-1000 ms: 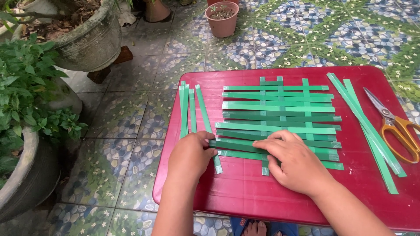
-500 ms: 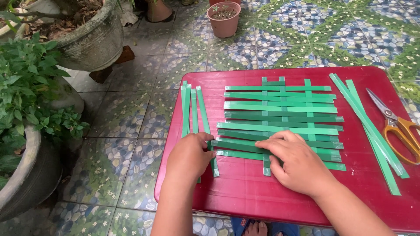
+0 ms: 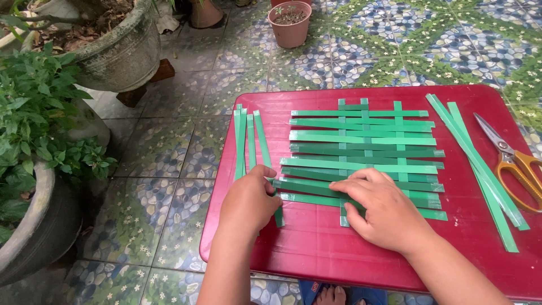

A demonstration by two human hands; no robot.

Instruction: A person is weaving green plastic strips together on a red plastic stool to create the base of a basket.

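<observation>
A partly woven mat of green strips (image 3: pixel 364 149) lies on a red table (image 3: pixel 316 254). My right hand (image 3: pixel 387 212) presses flat on the mat's near edge, fingers spread over the lowest strips. My left hand (image 3: pixel 248 202) rests at the mat's near left corner, fingertips on the ends of the bottom strips and over the lower ends of several loose green strips (image 3: pixel 248 141) lying left of the mat. Whether it pinches a strip is hidden.
More loose green strips (image 3: pixel 477 164) lie to the right of the mat, with orange-handled scissors (image 3: pixel 516 161) beyond them at the table's right edge. Large planters (image 3: pixel 113 51) with leafy plants stand at the left on a patterned tile floor. A small pot (image 3: pixel 291 22) sits farther off.
Both hands stay on the mat's near edge with only slight shifts; the view has drifted a little. The strips lie as before.
</observation>
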